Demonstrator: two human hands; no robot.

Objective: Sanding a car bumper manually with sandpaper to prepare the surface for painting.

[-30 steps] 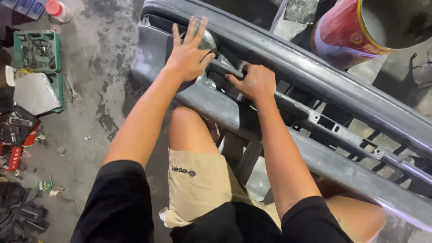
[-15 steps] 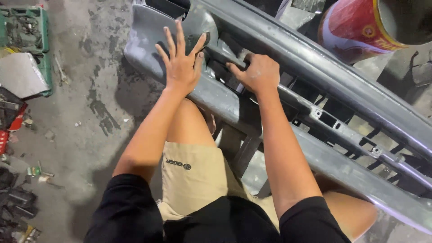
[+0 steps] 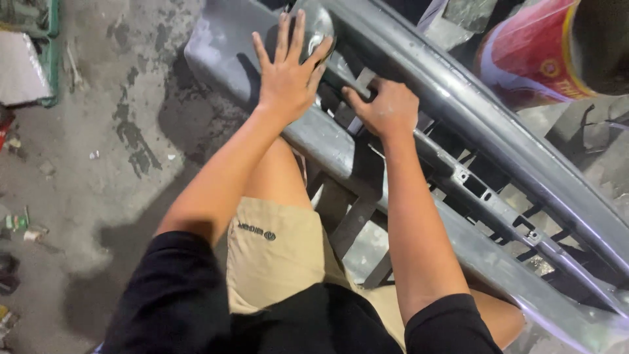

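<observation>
The grey bumper (image 3: 419,85) is the biggest thing here: it runs slantwise from above your left hand down past your right elbow, lying across your lap with its inner side up. Both your hands rest on its upper end.

Beyond your right hand, up and to the right, stands a red drum (image 3: 531,59) with a yellow rim band; it sits just behind the bumper's far edge, and its dark mouth shows nothing of what is inside. Beneath your right forearm the bumper's grille (image 3: 498,203) opens in a row of dark slots between thin ribs. The concrete floor (image 3: 118,164), stained and patched, spreads away on the outer side of your left arm.

Far out past your left hand, at the top corner, a green crate (image 3: 49,59) holds a pale flat sheet (image 3: 19,65); what else is in it, you cannot tell. Small scraps (image 3: 23,226) lie on the floor level with your left elbow, well apart from the work.

Your left hand (image 3: 288,72) lies flat, fingers spread wide, palm pressed on the bumper, its fingertips over a rounded shiny piece (image 3: 321,26) set in the panel. Your right hand (image 3: 386,108), just beside it, is curled tight, fingers hooked round a rib of the bumper's inner frame. Nothing lies between the hands.
</observation>
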